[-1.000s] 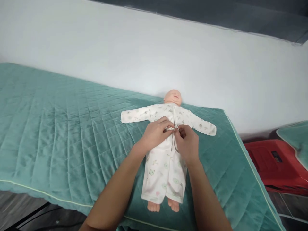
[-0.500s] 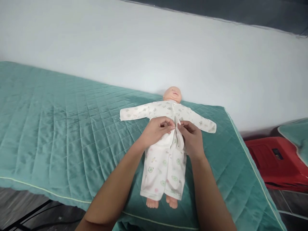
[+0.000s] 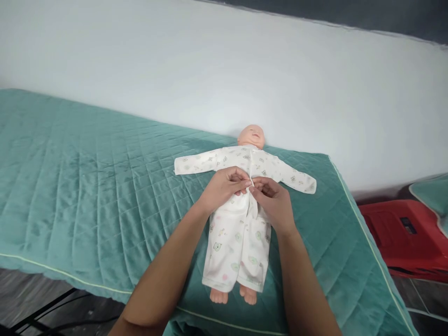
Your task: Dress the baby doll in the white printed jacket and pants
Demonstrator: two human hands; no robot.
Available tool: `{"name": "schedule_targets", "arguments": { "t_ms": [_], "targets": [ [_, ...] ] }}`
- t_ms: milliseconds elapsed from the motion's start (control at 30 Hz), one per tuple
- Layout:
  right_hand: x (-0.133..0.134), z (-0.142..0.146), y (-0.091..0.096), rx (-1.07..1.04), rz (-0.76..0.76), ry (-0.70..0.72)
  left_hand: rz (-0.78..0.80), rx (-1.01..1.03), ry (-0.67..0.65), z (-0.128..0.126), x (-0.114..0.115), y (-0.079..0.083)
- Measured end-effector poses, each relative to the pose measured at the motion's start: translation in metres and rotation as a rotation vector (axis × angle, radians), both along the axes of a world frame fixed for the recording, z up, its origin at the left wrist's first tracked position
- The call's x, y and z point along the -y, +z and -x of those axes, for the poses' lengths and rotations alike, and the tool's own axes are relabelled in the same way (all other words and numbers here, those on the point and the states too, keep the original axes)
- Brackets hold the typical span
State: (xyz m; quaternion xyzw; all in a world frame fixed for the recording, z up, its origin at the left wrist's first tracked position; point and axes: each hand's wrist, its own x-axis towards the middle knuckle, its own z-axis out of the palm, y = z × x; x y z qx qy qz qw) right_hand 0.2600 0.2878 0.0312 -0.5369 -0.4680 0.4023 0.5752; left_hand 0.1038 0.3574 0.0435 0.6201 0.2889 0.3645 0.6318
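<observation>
A baby doll (image 3: 250,135) lies on its back on a teal quilted cover (image 3: 91,186), its head toward the white wall and its bare feet toward me. It wears a white printed romper (image 3: 238,242) with both sleeves spread out sideways. My left hand (image 3: 224,186) and my right hand (image 3: 273,200) meet over the doll's chest. Each pinches one edge of the romper's front opening, fingertips touching at the middle seam.
The teal cover drapes over a long padded table that runs left; its near edge and right corner are close to the doll. A red plastic object (image 3: 402,238) sits on the floor to the right. A white wall (image 3: 210,70) stands right behind the doll's head.
Both hands have shifted slightly up the romper's front, from the belly toward the chest. The two front edges are drawn closer together. The view has tilted a little.
</observation>
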Motion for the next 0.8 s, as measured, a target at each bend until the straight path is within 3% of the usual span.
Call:
{"name": "schedule_targets", "arguments": {
  "t_ms": [200,533,667,800],
  "targets": [
    [0.003,0.004,0.003,0.066,0.059,0.019,0.020,0.005,-0.013,-0.001,0.001,0.001],
    [0.002,0.005,0.000,0.171,0.028,0.023,0.028,-0.037,-0.012,-0.001,0.002,0.004],
    [0.001,0.001,0.001,0.069,0.004,0.026,-0.024,-0.099,-0.041,0.005,0.000,0.006],
    [-0.001,-0.002,-0.002,-0.099,-0.078,-0.087,-0.056,-0.144,-0.027,0.008,0.000,0.008]
  ]
}}
